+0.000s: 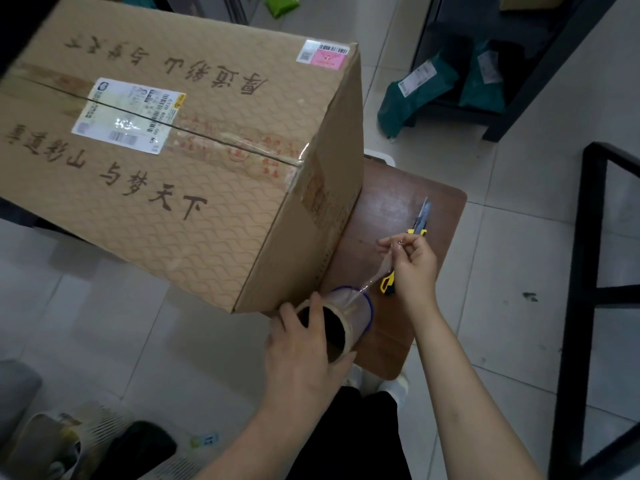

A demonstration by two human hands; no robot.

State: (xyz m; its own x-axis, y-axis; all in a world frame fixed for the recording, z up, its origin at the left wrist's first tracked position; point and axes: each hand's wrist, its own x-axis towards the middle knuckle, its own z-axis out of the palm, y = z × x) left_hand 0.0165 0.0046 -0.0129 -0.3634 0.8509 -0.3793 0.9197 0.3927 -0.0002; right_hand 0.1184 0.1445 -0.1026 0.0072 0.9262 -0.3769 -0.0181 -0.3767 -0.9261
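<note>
Left hand (301,344) grips tape roll (356,311) over desk's (391,202) near-left corner, right hand (414,265) pinches its loose end (385,266); step: drawing strip, next probably needing placement along carton seam (221,142).

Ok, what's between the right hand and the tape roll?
A strip of clear tape, pinched by the right hand, stretches from the tape roll; head view.

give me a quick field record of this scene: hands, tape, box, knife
left hand: grips the tape roll at its open end
right hand: pinches the free end of the tape strip
tape strip: clear, pulled out between roll and right fingers
box: large cardboard box, shipping label on top, near end resting on the table
utility knife: yellow and black, blade out, on the table, partly hidden by the right hand
background: green parcels by a black shelf
</note>
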